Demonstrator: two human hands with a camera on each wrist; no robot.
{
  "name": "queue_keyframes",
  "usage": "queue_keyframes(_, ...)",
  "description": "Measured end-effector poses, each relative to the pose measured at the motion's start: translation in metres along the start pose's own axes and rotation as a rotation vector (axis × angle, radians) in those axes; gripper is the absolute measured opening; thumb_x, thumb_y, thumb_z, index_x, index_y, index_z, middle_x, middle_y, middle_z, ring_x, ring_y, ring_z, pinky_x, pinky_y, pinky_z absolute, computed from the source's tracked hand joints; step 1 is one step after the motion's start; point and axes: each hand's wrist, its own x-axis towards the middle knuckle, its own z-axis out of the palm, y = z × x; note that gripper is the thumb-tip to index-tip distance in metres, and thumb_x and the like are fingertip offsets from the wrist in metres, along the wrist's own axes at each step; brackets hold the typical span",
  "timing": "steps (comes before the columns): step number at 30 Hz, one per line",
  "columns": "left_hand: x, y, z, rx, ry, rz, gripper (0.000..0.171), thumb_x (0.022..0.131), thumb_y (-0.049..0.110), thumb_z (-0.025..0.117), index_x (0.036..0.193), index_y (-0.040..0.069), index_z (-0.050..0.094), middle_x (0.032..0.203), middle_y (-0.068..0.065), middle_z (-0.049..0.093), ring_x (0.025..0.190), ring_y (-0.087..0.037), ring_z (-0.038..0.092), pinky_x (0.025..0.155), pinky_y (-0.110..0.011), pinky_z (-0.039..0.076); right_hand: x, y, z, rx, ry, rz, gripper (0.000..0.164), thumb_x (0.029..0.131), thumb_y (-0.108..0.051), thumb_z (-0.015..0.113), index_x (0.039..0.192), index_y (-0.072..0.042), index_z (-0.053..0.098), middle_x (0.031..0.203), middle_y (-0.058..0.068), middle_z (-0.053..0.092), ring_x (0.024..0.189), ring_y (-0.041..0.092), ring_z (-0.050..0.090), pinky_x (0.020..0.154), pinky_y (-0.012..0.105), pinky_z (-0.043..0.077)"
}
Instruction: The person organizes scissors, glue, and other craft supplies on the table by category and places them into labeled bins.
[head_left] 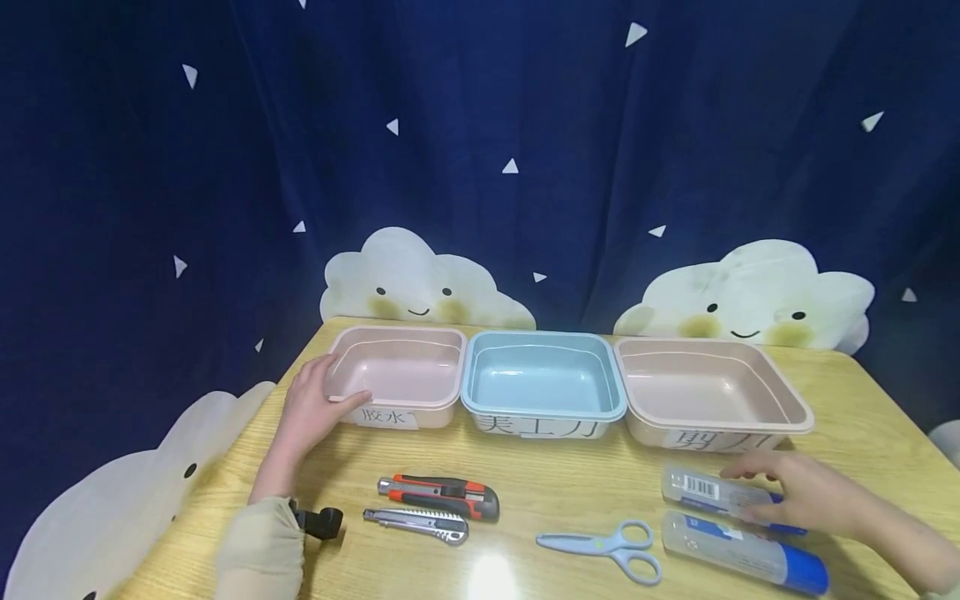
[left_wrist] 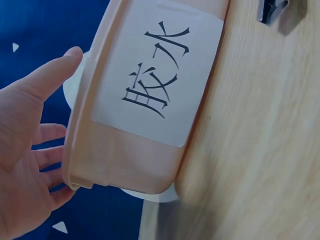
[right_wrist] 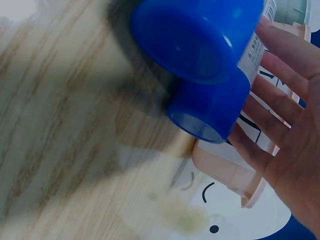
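Observation:
My left hand (head_left: 313, 406) rests at the left corner of the left pink bin (head_left: 405, 417), its thumb stretched along the front rim; in the left wrist view its fingers (left_wrist: 50, 157) lie behind the rim. With thumb and fingers on either side, my right hand (head_left: 798, 492) holds the farther clear glue bottle (head_left: 693, 487), which lies on its side. Right beside it, on the near side, lies a second glue bottle (head_left: 723, 547) with a blue cap. In the right wrist view both blue caps show, the nearer cap (right_wrist: 200, 37) partly covering the farther one (right_wrist: 212, 107).
A blue bin (head_left: 543, 408) and another pink bin (head_left: 712, 412) stand in the row, all with paper labels. In front lie an orange-black utility knife (head_left: 442, 493), a slim grey utility knife (head_left: 420, 522) and light-blue scissors (head_left: 600, 544). A dark curtain (head_left: 480, 125) hangs behind the wooden table (head_left: 517, 475).

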Motion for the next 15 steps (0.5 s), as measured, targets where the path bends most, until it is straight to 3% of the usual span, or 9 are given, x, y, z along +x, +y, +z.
queue_keyframes(6, 0.0, -0.008, 0.005, -0.032, -0.024, -0.072, 0.097, 0.072, 0.049, 0.071, 0.14, -0.002, 0.026, 0.142, -0.026, 0.023, 0.128, -0.043, 0.025, 0.101, -0.058, 0.025, 0.002, 0.0, 0.004, 0.025, -0.042, 0.029, 0.058, 0.068, -0.056, 0.069, 0.11, -0.017, 0.062, 0.101, -0.007, 0.064, 0.087, -0.002, 0.055, 0.07, 0.025, 0.049)
queue_keyframes(15, 0.0, -0.017, 0.007, -0.107, -0.064, -0.1, 0.102, 0.072, 0.048, 0.072, 0.142, -0.003, 0.018, 0.143, -0.026, 0.018, 0.127, -0.042, 0.026, 0.103, -0.056, 0.026, 0.004, -0.001, 0.01, 0.002, 0.026, 0.01, 0.06, 0.066, -0.053, 0.072, 0.11, -0.013, 0.063, 0.1, -0.005, 0.065, 0.087, -0.002, 0.056, 0.069, 0.024, 0.049)
